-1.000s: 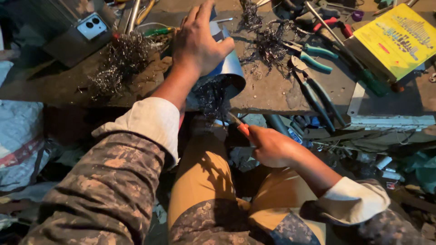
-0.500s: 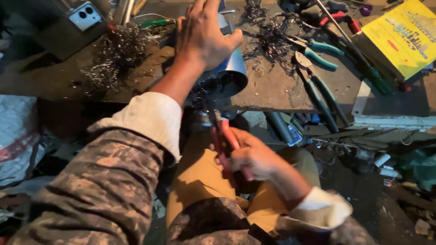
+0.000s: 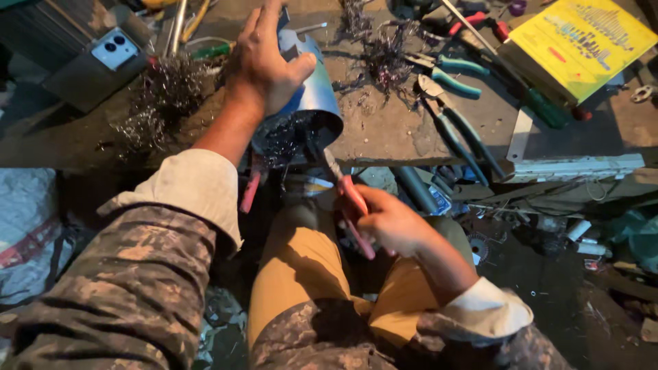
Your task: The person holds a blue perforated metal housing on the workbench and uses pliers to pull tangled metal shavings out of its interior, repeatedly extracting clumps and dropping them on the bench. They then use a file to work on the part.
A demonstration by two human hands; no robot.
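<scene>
My left hand grips a blue metal cylinder that lies on its side at the workbench edge, its open end facing me with dark tangled wire inside. Below it my right hand is closed on red-handled pliers, whose metal jaws point up toward the cylinder's open mouth. A second red handle hangs under the cylinder. My knees in tan trousers are under both hands.
On the bench lie clumps of wire scrap, teal-handled pliers, dark snips, a yellow box and a phone. A white bar lies at the bench's right edge. Clutter covers the floor at right.
My right hand has drawn the pliers down and back, then lifted their jaws toward the cylinder's mouth again. The left hand has kept its hold on the cylinder.
</scene>
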